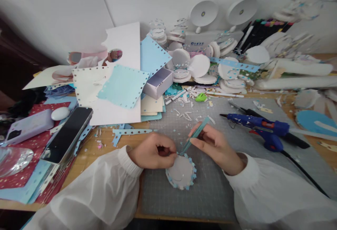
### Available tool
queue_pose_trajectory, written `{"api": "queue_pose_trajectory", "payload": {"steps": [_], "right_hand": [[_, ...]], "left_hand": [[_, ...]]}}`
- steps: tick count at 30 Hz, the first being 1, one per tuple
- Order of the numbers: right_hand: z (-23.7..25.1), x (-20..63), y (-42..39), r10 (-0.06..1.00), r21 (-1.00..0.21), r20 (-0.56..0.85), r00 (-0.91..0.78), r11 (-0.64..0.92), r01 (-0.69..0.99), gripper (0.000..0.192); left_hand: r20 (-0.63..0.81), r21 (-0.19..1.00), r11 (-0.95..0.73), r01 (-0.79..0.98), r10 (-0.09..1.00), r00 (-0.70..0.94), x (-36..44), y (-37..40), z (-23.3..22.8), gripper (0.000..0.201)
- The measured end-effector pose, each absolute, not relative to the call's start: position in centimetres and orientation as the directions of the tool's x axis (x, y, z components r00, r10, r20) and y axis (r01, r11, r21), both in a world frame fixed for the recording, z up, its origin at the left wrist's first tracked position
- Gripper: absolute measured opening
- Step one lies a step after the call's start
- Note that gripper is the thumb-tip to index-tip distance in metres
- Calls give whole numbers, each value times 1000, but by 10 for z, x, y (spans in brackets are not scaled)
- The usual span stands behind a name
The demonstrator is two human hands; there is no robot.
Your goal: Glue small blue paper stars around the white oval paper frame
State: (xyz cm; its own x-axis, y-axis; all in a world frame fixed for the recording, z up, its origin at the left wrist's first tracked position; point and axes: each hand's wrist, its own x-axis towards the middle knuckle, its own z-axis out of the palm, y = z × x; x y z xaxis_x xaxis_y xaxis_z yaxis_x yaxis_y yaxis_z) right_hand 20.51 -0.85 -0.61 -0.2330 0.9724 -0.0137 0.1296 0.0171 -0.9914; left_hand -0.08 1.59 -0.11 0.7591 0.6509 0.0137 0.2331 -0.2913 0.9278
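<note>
A round white paper disc (181,171) rests on the grey cutting mat, its rim trimmed with small pale-blue stars. My left hand (157,150) is closed in a pinch at the disc's upper-left edge, with the fingertips partly hiding that stretch of rim. My right hand (210,142) grips a pair of teal tweezers (196,135) between thumb and fingers. The tweezers slant down to the left, and their tips are at the top of the disc's rim, close to my left fingertips. Whether a star is between the tips, I cannot make out.
A blue hot glue gun (263,126) lies right on the cutting mat (189,203), its cord trailing right. Behind are paper scraps, a green punch (200,97) and stacked white discs (200,65). At left are a black phone (67,134), punched sheets and a small box (159,82).
</note>
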Motion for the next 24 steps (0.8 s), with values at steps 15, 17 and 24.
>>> {"api": "queue_pose_trajectory", "payload": {"steps": [15, 17, 24], "right_hand": [[-7, 205, -7, 977, -992, -24, -212, 3, 125, 24], [-7, 205, -7, 977, -992, -24, -214, 4, 128, 24], [-7, 206, -8, 978, -992, -25, -207, 2, 125, 24]], "left_hand": [[21, 927, -297, 231, 653, 757, -1, 16, -2, 15], [21, 927, -298, 228, 648, 762, -1, 16, -2, 15], [19, 930, -293, 222, 642, 767, -1, 16, -1, 16]]}}
